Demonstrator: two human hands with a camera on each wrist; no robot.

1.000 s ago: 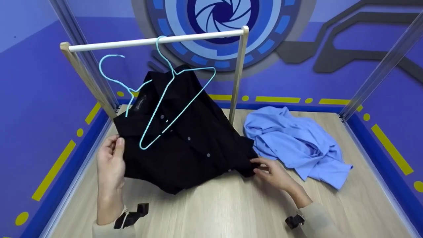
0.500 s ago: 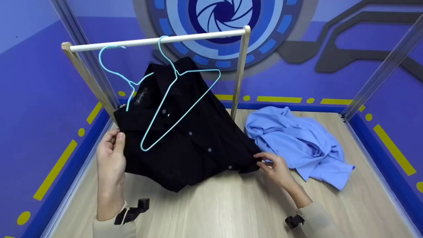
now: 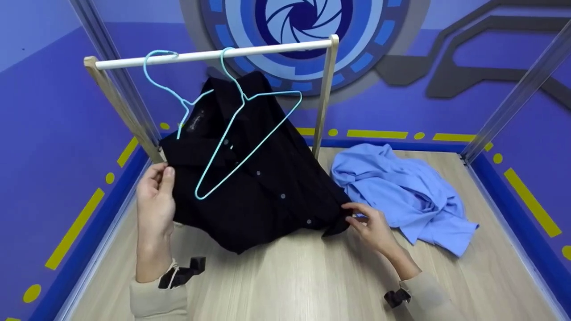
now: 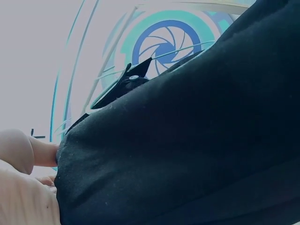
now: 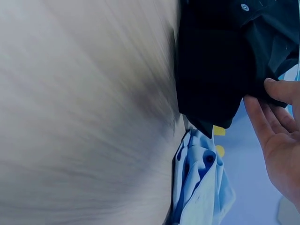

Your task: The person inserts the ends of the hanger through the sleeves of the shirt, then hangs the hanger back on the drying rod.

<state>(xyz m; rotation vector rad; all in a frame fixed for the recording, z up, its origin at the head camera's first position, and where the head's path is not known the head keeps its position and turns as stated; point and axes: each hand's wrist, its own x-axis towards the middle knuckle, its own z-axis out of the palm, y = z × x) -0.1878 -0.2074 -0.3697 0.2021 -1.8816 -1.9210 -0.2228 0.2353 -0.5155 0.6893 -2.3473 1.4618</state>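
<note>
A black buttoned shirt (image 3: 254, 218) is held up on a light-blue wire hanger (image 3: 184, 102), whose lower part is hidden inside the collar. My left hand (image 3: 154, 196) pinches the shirt's left shoulder edge between thumb and fingers. At the lower right, my right hand (image 3: 372, 227) pinches an edge of the same shirt; the right wrist view shows thumb and fingers (image 5: 274, 119) on the cloth. This hanger's hook overlaps the white rail (image 3: 276, 48) in the head view. A second light-blue hanger (image 3: 243, 96) hangs on the rail, bare, in front of the shirt.
The rail runs between wooden rack posts (image 3: 325, 98). A crumpled blue shirt (image 3: 392, 178) lies on the wood-grain table (image 3: 290, 281) at the right. Blue patterned walls (image 3: 446, 107) with metal corner posts enclose the table on the back and sides.
My left hand has moved up and slightly right, raising the black shirt and its hanger. The hook has risen from below the rail to overlap it. My right hand has shifted up slightly.
</note>
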